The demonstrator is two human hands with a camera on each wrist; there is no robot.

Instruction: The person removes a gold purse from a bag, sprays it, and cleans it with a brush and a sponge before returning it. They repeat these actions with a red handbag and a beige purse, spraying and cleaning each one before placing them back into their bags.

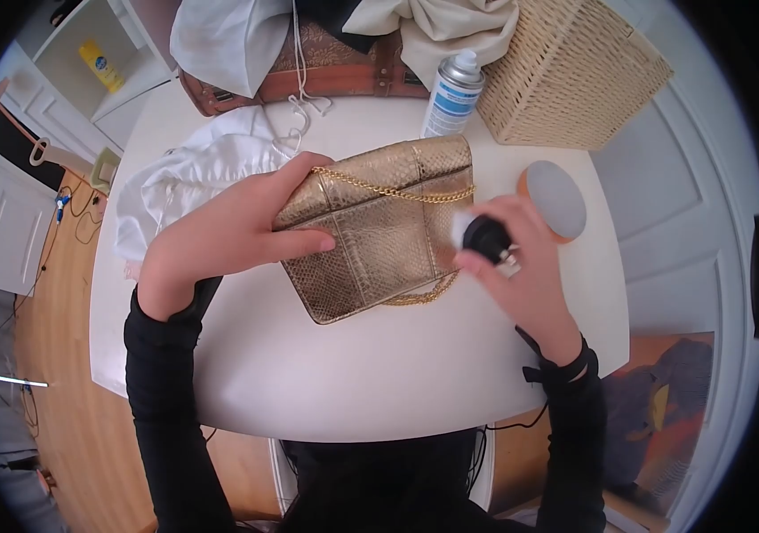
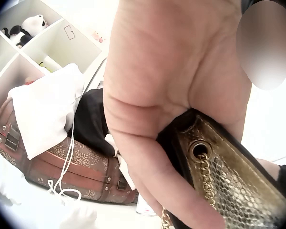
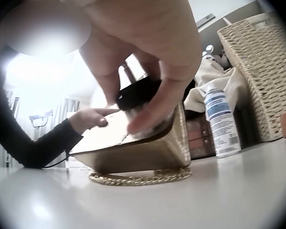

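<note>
A gold snakeskin-patterned handbag [image 1: 375,240] with a gold chain strap [image 1: 388,190] is held tilted above the white table. My left hand [image 1: 228,222] grips its left end, thumb lying across the front. In the left wrist view, the chain passes through a metal eyelet [image 2: 200,150] beside that palm. My right hand [image 1: 526,253] pinches a small round black tool [image 1: 486,238] with a pale, blurred underside, close against the bag's right side. In the right wrist view, part of the chain rests on the table below the bag.
A spray can [image 1: 453,98] stands behind the bag, beside a woven basket [image 1: 575,75]. At right lies a round orange-edged piece [image 1: 557,200] with a grey top. White cloth [image 1: 193,169] is bunched at left. A brown patterned case [image 1: 335,67] with fabrics on it sits at the back.
</note>
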